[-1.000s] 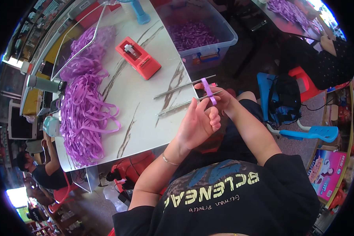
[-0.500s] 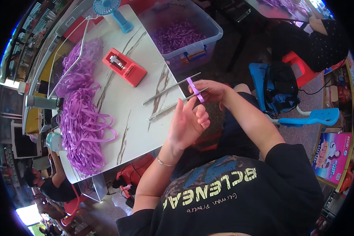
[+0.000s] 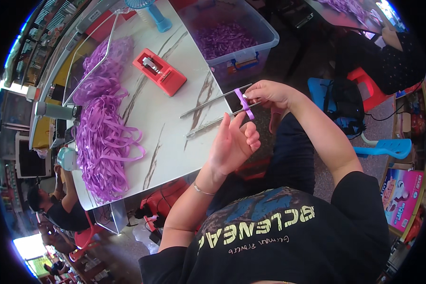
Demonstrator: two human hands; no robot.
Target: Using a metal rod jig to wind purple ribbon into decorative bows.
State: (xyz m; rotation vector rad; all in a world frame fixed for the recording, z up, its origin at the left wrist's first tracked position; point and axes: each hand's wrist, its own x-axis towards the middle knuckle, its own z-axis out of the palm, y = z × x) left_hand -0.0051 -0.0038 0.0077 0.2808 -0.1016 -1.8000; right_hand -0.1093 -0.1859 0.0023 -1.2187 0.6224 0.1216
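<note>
Two thin metal rods lie side by side across the table's right edge, their ends sticking out past it. A short purple ribbon spans the rods near those ends and looks gathered at its middle. My right hand comes from the right, fingers pinched at the ribbon's middle. Palm up below the rods is my left hand. Its index finger reaches up to the ribbon's lower end, the thumb stands apart and the other fingers curl loosely around nothing.
A long heap of purple ribbon covers the left of the marble-patterned table. A red tape dispenser and a blue fan stand farther back. Beyond the right edge is a clear bin of purple pieces. Other people sit nearby.
The view has shifted, so the table and things appear slightly displaced. My right hand has come round over the rod ends, its fingers now at the ribbon's middle. My left hand keeps its pose.
</note>
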